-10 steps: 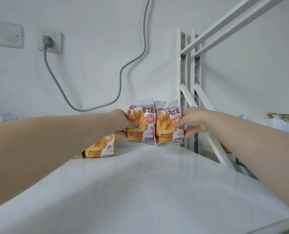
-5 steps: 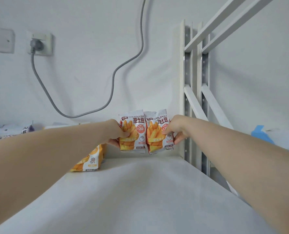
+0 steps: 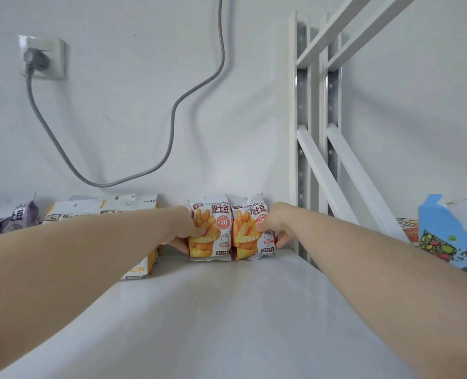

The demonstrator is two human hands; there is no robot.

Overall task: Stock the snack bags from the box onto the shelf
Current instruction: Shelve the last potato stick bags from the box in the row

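Two orange-and-white snack bags stand upright side by side at the back of the white shelf (image 3: 227, 310), against the wall. My left hand (image 3: 182, 229) grips the left snack bag (image 3: 212, 233) by its left edge. My right hand (image 3: 274, 224) grips the right snack bag (image 3: 250, 236) by its right edge. Both bags' bottoms touch the shelf surface. The box is not in view.
More snack bags stand to the left behind my left arm: yellow-and-white ones (image 3: 104, 210) and purple ones (image 3: 11, 217). A white shelf upright (image 3: 303, 132) with diagonal braces rises at the right. A blue packet (image 3: 445, 236) lies beyond it. A grey cable (image 3: 172, 119) hangs on the wall.
Both hands carried the two bags further back and down until they rest on the shelf against the wall. The view dropped, and more bags at the left came into sight.
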